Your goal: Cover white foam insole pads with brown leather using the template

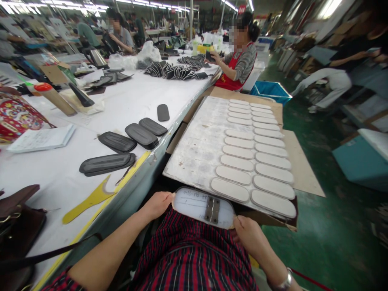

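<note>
Striped cloth [197,258]; oval plate [197,208] between left hand [159,205] and right hand [249,232].

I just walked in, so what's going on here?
A person's left hand and right hand grip opposite ends of a translucent oval plate. Just beyond it, a board carries two columns of pale oval pieces. On the white table to the left, dark rounded pieces lie near a yellow tool.

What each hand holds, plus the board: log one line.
left hand: holding one end of translucent oval plate | right hand: holding its other end | board: bearing pale ovals in two columns
</note>
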{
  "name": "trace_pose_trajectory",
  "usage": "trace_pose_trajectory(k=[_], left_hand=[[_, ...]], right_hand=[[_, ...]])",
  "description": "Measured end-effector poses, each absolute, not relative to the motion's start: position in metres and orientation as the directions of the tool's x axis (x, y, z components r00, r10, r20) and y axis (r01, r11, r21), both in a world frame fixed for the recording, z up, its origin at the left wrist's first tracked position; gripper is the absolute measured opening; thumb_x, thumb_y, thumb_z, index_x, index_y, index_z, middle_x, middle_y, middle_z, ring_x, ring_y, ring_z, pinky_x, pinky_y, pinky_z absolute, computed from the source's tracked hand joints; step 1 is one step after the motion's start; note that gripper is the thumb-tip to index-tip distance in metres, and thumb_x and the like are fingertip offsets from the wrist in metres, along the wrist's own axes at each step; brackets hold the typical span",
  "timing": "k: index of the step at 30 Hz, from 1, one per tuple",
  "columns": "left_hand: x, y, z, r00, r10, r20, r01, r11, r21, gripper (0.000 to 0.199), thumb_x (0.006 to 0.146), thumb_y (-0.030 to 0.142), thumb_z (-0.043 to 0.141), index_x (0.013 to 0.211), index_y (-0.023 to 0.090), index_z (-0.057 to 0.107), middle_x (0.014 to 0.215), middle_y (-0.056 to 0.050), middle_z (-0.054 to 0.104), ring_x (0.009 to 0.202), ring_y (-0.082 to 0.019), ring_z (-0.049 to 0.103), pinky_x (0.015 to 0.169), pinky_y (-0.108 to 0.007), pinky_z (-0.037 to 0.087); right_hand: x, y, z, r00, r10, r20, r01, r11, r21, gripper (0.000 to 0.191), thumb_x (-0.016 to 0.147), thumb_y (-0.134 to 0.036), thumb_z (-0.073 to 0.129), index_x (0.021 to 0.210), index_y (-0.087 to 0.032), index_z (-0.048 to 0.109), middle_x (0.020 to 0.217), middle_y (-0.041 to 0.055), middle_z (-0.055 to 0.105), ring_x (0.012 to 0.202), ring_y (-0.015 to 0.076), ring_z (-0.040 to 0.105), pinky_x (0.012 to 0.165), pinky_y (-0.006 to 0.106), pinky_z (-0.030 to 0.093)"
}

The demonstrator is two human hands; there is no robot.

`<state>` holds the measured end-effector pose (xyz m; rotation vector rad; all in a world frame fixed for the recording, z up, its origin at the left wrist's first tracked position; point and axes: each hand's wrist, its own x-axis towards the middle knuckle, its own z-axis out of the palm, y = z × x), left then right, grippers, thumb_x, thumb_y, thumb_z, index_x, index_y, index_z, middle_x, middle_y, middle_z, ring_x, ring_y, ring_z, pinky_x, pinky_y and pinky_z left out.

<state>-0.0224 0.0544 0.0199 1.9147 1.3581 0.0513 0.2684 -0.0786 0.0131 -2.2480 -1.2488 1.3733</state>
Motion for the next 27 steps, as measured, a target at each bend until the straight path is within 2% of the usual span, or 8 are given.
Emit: trace_pose_trajectory(k=[3, 6, 9, 12, 14, 18, 23, 27], left_hand=[[-0.027, 0.057, 0.022, 0.417, 0.790, -0.450, 0.758, -0.029, 0.651, 0.058, 0.088, 0.046, 0.014, 0.071, 0.017, 0.061, 0.062, -0.002, 0.062, 0.058, -0.016, 0.055, 0.054, -0.024, 0.038], [-0.023, 0.053, 0.022, 0.389, 0.840, -0.379, 0.765, -0.065, 0.641, 0.049, 0.086, 0.046, 0.024, 0.067, 0.017, 0.059, 0.065, -0.003, 0.062, 0.065, -0.017, 0.056, 0.061, -0.026, 0.039], [-0.018, 0.045, 0.021, 0.414, 0.860, -0.299, 0.786, -0.172, 0.594, 0.037, 0.084, 0.041, 0.032, 0.069, 0.018, 0.058, 0.073, -0.004, 0.063, 0.073, -0.019, 0.056, 0.067, -0.026, 0.038], [-0.016, 0.040, 0.016, 0.413, 0.868, -0.275, 0.836, -0.241, 0.493, 0.033, 0.084, 0.037, 0.031, 0.074, 0.019, 0.057, 0.080, -0.006, 0.064, 0.078, -0.020, 0.058, 0.069, -0.026, 0.038], [-0.016, 0.039, 0.013, 0.407, 0.865, -0.293, 0.861, -0.256, 0.440, 0.032, 0.084, 0.035, 0.029, 0.074, 0.020, 0.055, 0.080, -0.006, 0.064, 0.077, -0.020, 0.058, 0.069, -0.026, 0.037], [-0.016, 0.038, 0.010, 0.412, 0.860, -0.301, 0.879, -0.288, 0.381, 0.034, 0.085, 0.035, 0.025, 0.069, 0.020, 0.050, 0.076, -0.006, 0.064, 0.074, -0.019, 0.059, 0.065, -0.026, 0.037], [-0.015, 0.032, 0.009, 0.386, 0.877, -0.287, 0.875, -0.250, 0.414, 0.035, 0.086, 0.036, 0.023, 0.075, 0.020, 0.052, 0.082, -0.006, 0.065, 0.079, -0.020, 0.059, 0.069, -0.026, 0.038], [-0.015, 0.030, 0.007, 0.364, 0.888, -0.282, 0.869, -0.214, 0.447, 0.034, 0.086, 0.035, 0.024, 0.080, 0.020, 0.054, 0.089, -0.007, 0.065, 0.085, -0.021, 0.059, 0.074, -0.028, 0.040]], right_hand=[[0.272, -0.077, 0.014, 0.157, 0.706, -0.690, 0.371, -0.690, -0.622, 0.041, 0.087, -0.044, 0.026, 0.071, -0.017, 0.051, 0.063, 0.0088, 0.065, 0.051, 0.0178, 0.063, 0.046, 0.025, 0.046], [0.274, -0.078, 0.017, 0.138, 0.670, -0.729, 0.207, -0.739, -0.640, 0.044, 0.086, -0.050, 0.027, 0.076, -0.016, 0.053, 0.063, 0.0082, 0.065, 0.053, 0.0193, 0.063, 0.047, 0.027, 0.049], [0.271, -0.083, 0.020, 0.165, 0.668, -0.726, 0.174, -0.744, -0.645, 0.035, 0.086, -0.042, 0.032, 0.075, -0.015, 0.052, 0.061, 0.0052, 0.063, 0.051, 0.0172, 0.062, 0.045, 0.025, 0.048], [0.266, -0.088, 0.017, 0.168, 0.687, -0.707, 0.184, -0.727, -0.662, 0.026, 0.083, -0.035, 0.038, 0.076, -0.015, 0.052, 0.062, 0.0030, 0.062, 0.051, 0.0159, 0.062, 0.043, 0.023, 0.046], [0.263, -0.090, 0.013, 0.183, 0.705, -0.685, 0.221, -0.709, -0.670, 0.024, 0.082, -0.036, 0.040, 0.077, -0.015, 0.052, 0.066, 0.0032, 0.063, 0.053, 0.0155, 0.062, 0.042, 0.021, 0.045], [0.258, -0.090, 0.010, 0.267, 0.765, -0.586, 0.496, -0.630, -0.597, 0.030, 0.087, -0.033, 0.030, 0.074, -0.016, 0.052, 0.067, 0.0045, 0.064, 0.053, 0.0128, 0.061, 0.045, 0.019, 0.041], [0.256, -0.086, 0.018, 0.331, 0.823, -0.461, 0.698, -0.543, -0.467, 0.040, 0.090, -0.031, 0.025, 0.069, -0.015, 0.054, 0.072, 0.0092, 0.064, 0.069, 0.0161, 0.060, 0.062, 0.024, 0.038], [0.257, -0.082, 0.019, 0.326, 0.826, -0.459, 0.741, -0.525, -0.418, 0.041, 0.091, -0.030, 0.024, 0.072, -0.014, 0.057, 0.076, 0.0099, 0.064, 0.074, 0.0165, 0.059, 0.065, 0.024, 0.037]])
